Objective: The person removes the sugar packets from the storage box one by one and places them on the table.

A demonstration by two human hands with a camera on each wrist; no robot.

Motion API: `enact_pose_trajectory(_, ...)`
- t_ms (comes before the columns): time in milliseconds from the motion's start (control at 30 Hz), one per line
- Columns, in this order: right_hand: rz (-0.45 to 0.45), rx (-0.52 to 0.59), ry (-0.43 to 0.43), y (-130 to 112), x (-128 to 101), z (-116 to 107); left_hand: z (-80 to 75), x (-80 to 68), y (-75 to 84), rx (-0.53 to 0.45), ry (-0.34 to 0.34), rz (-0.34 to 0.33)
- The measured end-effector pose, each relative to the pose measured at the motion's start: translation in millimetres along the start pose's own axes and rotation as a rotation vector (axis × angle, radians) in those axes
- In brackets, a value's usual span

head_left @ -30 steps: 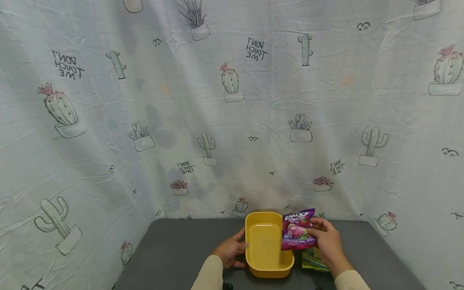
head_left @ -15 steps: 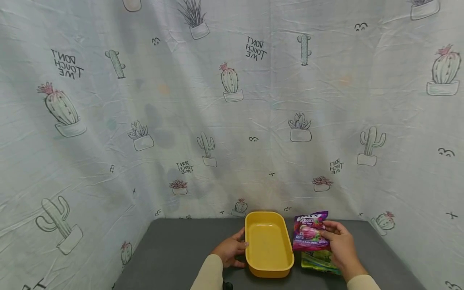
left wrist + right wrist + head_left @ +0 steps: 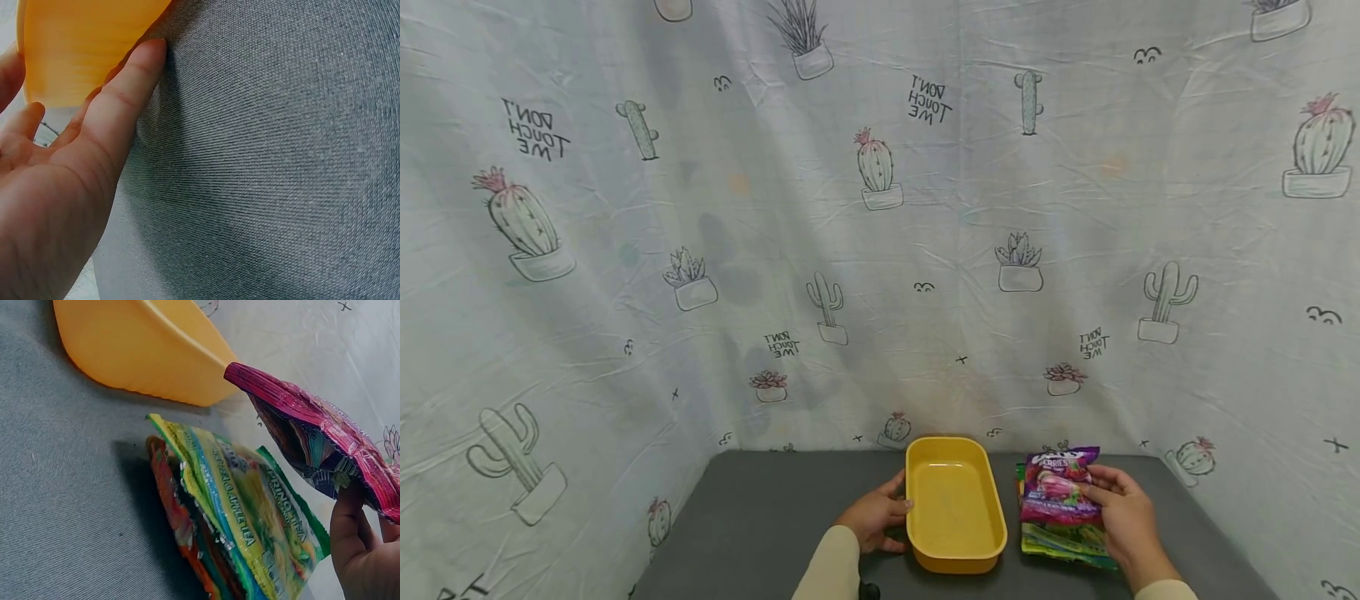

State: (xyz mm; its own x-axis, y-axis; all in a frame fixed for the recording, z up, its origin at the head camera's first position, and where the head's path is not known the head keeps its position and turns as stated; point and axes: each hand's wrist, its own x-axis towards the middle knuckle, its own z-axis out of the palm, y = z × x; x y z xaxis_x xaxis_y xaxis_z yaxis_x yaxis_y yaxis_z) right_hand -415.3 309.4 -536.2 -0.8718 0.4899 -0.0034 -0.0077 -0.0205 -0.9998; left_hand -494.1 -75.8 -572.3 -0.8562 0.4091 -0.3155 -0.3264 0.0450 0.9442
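The left hand (image 3: 871,518) rests open against the yellow tub (image 3: 953,507). The right hand (image 3: 1126,522) pinches the purple packet (image 3: 1060,485) over the packet stack (image 3: 1063,542); the light pinch could let it slip.

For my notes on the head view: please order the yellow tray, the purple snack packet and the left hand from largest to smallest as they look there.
1. Yellow tray, clearly the largest.
2. Purple snack packet, held by the right hand over a stack of other packets.
3. Left hand; it looks close in size to the packet and is partly hidden by the tray, so this order is unsure.
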Motion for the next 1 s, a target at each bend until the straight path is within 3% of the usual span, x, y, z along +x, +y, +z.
enact_pose_trajectory(333, 0.055, 0.013, -0.046, 17.4, -0.8, -10.0, -0.3, -1.3, -0.5, 0.001, -0.001, 0.008)
enact_pose_trajectory(600, 0.065, -0.232, 0.055, 28.9, 0.8, -14.3, -1.6, -2.0, 0.1, 0.004, 0.003, 0.004)
enact_pose_trajectory(867, 0.173, -0.368, 0.065, 37.1, -5.2, -21.4, 0.4, -0.7, -1.1, -0.016, 0.003, -0.005)
enact_pose_trajectory(1000, 0.201, -0.365, 0.051, 44.7, -6.1, -24.3, 1.8, 0.4, -0.5, 0.002, 0.002, 0.01)
